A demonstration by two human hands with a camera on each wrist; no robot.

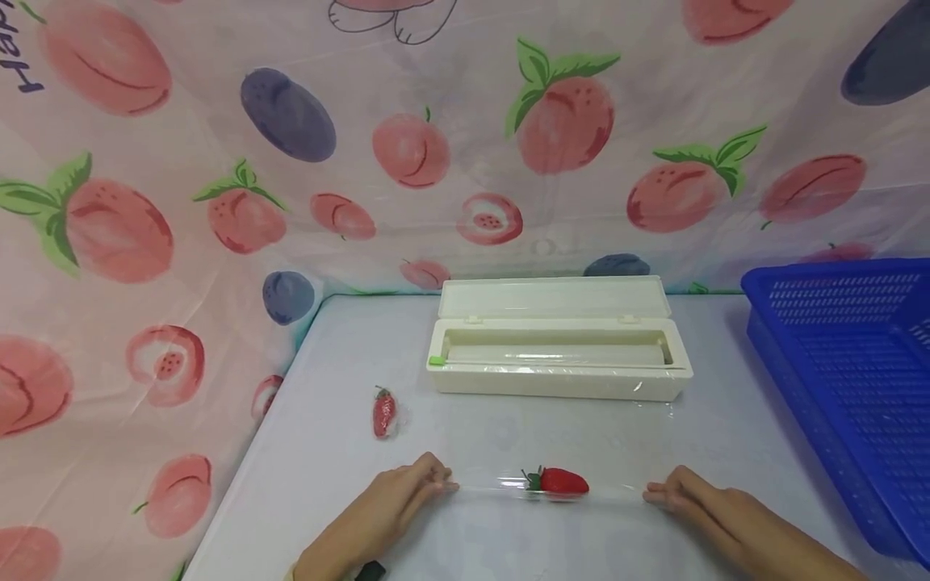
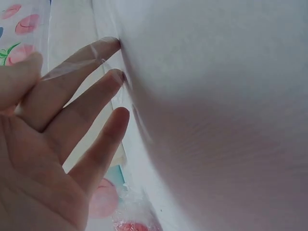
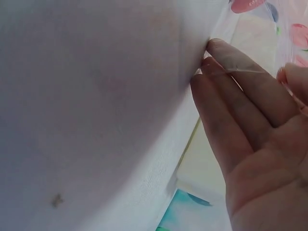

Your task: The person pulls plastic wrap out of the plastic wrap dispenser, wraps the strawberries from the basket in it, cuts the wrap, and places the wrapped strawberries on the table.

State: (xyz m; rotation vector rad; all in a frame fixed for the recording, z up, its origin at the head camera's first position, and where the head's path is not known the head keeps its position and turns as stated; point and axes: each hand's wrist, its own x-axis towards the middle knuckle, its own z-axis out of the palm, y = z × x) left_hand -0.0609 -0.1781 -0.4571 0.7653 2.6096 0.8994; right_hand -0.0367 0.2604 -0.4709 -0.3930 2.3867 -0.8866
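Clear cling film (image 1: 552,452) is pinched at its near edge by my left hand (image 1: 403,500) and right hand (image 1: 690,496), stretched flat on the table (image 1: 327,420). Between them lies a strawberry (image 1: 563,482), under the film; beyond, the open dispenser box (image 1: 558,347).

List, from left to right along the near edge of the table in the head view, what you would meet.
Left hand → strawberry lying under the clear film → right hand → blue basket at the far right.
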